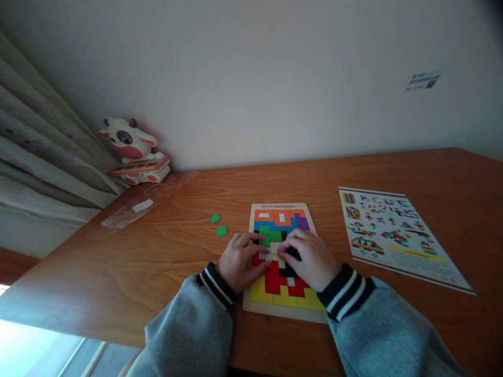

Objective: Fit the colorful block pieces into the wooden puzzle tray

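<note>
A wooden puzzle board [283,313] with flat coloured pieces lies in front of me. My left hand [240,260] rests over its left side, thumb and fingers apart, the fingertips at the board's middle. From the other side my right hand [308,257] pinches with thumb and index finger at a small pale puzzle piece [274,249], partly hidden by the fingers. Around the fingertips lie a green piece [264,235], black pieces and red pieces [272,280]. Yellow pieces [285,298] fill the near edge, orange ones [271,215] the far edge, with purple and blue below those.
Two loose green squares [222,231] lie left of the board. A printed pattern sheet [396,235] is on the right of the wooden table [188,251]. A clear plastic bag [129,212] and a cow toy with a keyboard [135,152] sit at the back left, by a curtain [47,141].
</note>
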`<state>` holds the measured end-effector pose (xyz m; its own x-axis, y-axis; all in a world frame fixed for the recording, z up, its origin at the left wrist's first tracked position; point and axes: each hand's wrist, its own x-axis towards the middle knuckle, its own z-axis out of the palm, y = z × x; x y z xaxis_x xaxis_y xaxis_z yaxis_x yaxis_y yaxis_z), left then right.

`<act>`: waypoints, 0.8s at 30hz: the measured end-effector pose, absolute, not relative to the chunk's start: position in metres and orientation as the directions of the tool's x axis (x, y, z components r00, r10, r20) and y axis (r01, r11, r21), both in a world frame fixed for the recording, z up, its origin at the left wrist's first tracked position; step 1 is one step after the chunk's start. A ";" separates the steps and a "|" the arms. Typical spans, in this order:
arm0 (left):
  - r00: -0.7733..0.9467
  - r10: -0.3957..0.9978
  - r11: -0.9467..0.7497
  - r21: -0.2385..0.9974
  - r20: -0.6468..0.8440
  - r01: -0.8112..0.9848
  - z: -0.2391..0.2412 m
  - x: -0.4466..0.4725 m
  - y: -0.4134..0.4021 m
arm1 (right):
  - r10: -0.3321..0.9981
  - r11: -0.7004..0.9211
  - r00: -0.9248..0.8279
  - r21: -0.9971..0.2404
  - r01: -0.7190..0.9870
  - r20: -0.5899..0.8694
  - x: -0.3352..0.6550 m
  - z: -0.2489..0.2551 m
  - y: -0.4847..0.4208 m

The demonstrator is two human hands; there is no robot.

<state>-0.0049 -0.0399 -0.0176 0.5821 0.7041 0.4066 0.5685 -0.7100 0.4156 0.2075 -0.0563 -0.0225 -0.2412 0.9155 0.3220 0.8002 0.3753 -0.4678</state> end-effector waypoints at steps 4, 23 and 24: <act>0.568 0.712 -0.702 0.437 0.414 0.562 -0.019 -0.005 -0.040 | 0.926 0.332 -0.195 -0.454 0.827 0.323 0.206 -0.022 -0.058; 0.561 0.688 -0.725 0.408 0.461 0.555 -0.016 -0.003 -0.040 | 0.907 0.358 -0.216 -0.389 0.849 0.362 0.207 -0.027 -0.057; 0.561 0.690 -0.723 0.409 0.458 0.556 -0.016 -0.003 -0.040 | 0.913 0.349 -0.211 -0.401 0.847 0.348 0.207 -0.027 -0.057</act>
<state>-0.0032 -0.0401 -0.0161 0.5609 0.6900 0.4575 0.5559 -0.7234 0.4095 0.2072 -0.0573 -0.0271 -0.2113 0.9133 0.3482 0.8470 0.3489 -0.4012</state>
